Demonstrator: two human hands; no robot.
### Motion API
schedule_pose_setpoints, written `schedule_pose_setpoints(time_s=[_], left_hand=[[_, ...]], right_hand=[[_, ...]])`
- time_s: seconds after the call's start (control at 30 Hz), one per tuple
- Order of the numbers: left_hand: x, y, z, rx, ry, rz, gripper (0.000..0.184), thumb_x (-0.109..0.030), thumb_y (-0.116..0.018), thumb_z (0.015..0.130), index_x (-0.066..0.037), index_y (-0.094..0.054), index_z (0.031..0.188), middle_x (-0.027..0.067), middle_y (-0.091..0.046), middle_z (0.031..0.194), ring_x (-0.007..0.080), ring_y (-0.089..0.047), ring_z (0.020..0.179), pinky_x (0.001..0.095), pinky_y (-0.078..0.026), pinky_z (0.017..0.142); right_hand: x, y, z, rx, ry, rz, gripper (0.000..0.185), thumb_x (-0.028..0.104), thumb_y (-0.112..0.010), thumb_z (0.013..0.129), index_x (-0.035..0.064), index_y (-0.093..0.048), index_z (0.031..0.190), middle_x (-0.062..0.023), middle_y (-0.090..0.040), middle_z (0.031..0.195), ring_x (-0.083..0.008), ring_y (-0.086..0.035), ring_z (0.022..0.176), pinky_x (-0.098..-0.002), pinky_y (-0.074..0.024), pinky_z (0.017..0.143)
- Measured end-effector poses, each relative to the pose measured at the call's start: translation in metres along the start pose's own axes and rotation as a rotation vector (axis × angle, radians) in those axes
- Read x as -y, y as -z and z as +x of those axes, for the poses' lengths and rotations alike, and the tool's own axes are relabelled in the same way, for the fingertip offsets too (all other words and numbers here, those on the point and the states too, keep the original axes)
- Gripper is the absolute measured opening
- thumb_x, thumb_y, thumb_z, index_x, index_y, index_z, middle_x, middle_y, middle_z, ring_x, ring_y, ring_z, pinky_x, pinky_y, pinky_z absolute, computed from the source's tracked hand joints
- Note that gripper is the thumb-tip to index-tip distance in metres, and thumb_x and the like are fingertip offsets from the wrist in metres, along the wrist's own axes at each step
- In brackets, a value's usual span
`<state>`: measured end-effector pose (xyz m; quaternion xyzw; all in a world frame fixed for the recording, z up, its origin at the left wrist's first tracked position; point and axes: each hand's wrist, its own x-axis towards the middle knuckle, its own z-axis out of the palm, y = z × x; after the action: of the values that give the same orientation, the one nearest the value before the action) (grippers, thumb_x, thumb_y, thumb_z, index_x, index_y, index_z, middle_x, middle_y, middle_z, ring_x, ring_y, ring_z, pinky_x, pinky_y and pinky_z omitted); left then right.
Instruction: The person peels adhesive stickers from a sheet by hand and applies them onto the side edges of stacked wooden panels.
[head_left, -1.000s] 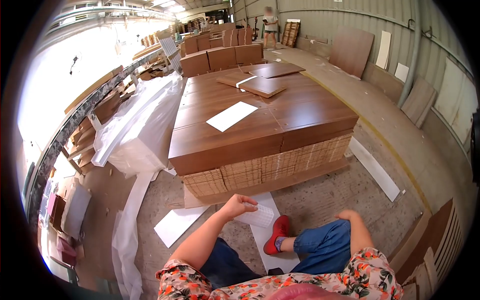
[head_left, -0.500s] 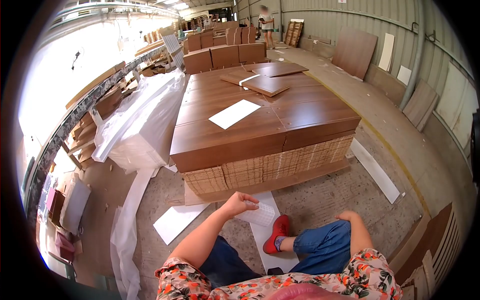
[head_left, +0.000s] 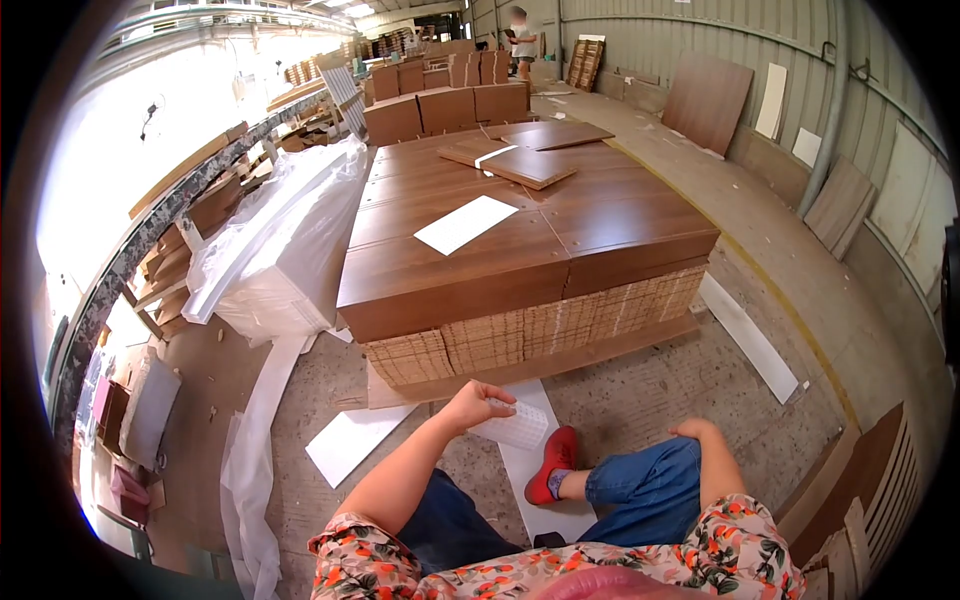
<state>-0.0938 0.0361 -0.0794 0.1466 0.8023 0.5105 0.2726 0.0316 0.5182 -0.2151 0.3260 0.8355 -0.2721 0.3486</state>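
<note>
Little has just changed: our left hand keeps its pinch, thumb and fingertips nearly closed on the upper edge of a thin gridded sheet, so that sheet remains in our grasp. It hangs low in front of the brown panel stack, seen over part of a long white strip on the floor, just beside our red shoe. Marks on it too small to read. Our right hand is by the bent knee, no object visible in it; fingers mostly hidden, can't tell how far open. On the stack top: a blank white sheet lying flat, strapped panels just behind it. Plastic-wrapped bundle stands to the left. Only clear shift: the far person is now closer in view to the cartons.
</note>
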Motion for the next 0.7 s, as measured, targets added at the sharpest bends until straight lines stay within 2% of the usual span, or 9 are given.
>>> schedule_pose_setpoints(time_s=[0.17, 0.33, 0.37, 0.43, 0.53, 0.63, 0.7], left_hand=[[0.001, 0.0, 0.0, -0.006, 0.008, 0.025, 0.026, -0.015, -0.077, 0.071, -0.003, -0.071, 0.093, 0.0078, -0.068, 0.091, 0.0152, -0.06, 0.084, 0.0276, -0.047, 0.079], [-0.001, 0.001, -0.001, -0.026, 0.008, 0.053, 0.026, -0.016, -0.077, 0.07, -0.003, -0.071, 0.092, 0.0092, -0.068, 0.093, 0.0167, -0.061, 0.086, 0.0281, -0.047, 0.08], [-0.001, 0.001, 0.0, -0.031, 0.015, 0.047, 0.026, -0.016, -0.077, 0.071, -0.003, -0.071, 0.092, 0.0093, -0.068, 0.093, 0.017, -0.06, 0.087, 0.0283, -0.047, 0.08], [0.0, 0.001, 0.002, -0.045, 0.029, 0.036, 0.027, -0.018, -0.077, 0.071, -0.003, -0.071, 0.092, 0.0095, -0.068, 0.094, 0.0175, -0.06, 0.088, 0.0287, -0.047, 0.081], [-0.001, 0.001, 0.002, -0.077, 0.03, 0.007, 0.027, -0.019, -0.077, 0.071, -0.003, -0.071, 0.092, 0.0095, -0.068, 0.094, 0.0176, -0.061, 0.087, 0.029, -0.047, 0.081], [0.001, 0.001, 0.004, -0.07, 0.015, 0.005, 0.028, -0.02, -0.077, 0.071, -0.003, -0.071, 0.092, 0.0094, -0.068, 0.094, 0.0176, -0.061, 0.087, 0.0291, -0.047, 0.081], [-0.002, -0.001, 0.002, -0.075, 0.013, 0.003, 0.027, -0.02, -0.077, 0.071, -0.004, -0.071, 0.092, 0.0096, -0.068, 0.093, 0.0172, -0.061, 0.087, 0.029, -0.047, 0.081]], right_hand=[[0.012, 0.003, -0.024, -0.03, 0.013, -0.048, 0.062, 0.047, -0.06, 0.081, -0.0017, -0.057, 0.12, -0.0202, -0.046, 0.134, -0.0324, -0.045, 0.123, -0.0366, -0.0357, 0.101], [-0.024, -0.004, 0.047, 0.024, 0.151, -0.064, 0.063, 0.047, -0.061, 0.08, -0.0018, -0.057, 0.12, -0.0209, -0.047, 0.133, -0.0322, -0.045, 0.123, -0.0357, -0.0361, 0.1], [-0.024, -0.002, 0.045, -0.004, 0.107, -0.077, 0.063, 0.047, -0.061, 0.08, -0.0017, -0.057, 0.119, -0.0209, -0.047, 0.133, -0.0321, -0.045, 0.123, -0.0355, -0.0362, 0.1], [0.008, 0.005, -0.016, -0.06, 0.023, -0.1, 0.063, 0.048, -0.062, 0.079, -0.0015, -0.058, 0.119, -0.0209, -0.048, 0.132, -0.0318, -0.046, 0.122, -0.035, -0.0364, 0.1], [0.008, 0.007, -0.016, 0.004, 0.016, -0.067, 0.065, 0.049, -0.062, 0.079, -0.0011, -0.057, 0.121, -0.0199, -0.046, 0.135, -0.0312, -0.044, 0.124, -0.0353, -0.0355, 0.101], [-0.012, -0.007, 0.024, -0.146, 0.027, -0.078, 0.049, 0.05, -0.063, 0.078, 0.0078, -0.07, 0.101, -0.0136, -0.063, 0.114, -0.0267, -0.058, 0.106, -0.0347, -0.0433, 0.091], [-0.017, -0.01, 0.031, -0.13, 0.01, -0.035, 0.048, 0.05, -0.064, 0.077, 0.0081, -0.071, 0.1, -0.0134, -0.063, 0.113, -0.0265, -0.058, 0.105, -0.0345, -0.0436, 0.091]])
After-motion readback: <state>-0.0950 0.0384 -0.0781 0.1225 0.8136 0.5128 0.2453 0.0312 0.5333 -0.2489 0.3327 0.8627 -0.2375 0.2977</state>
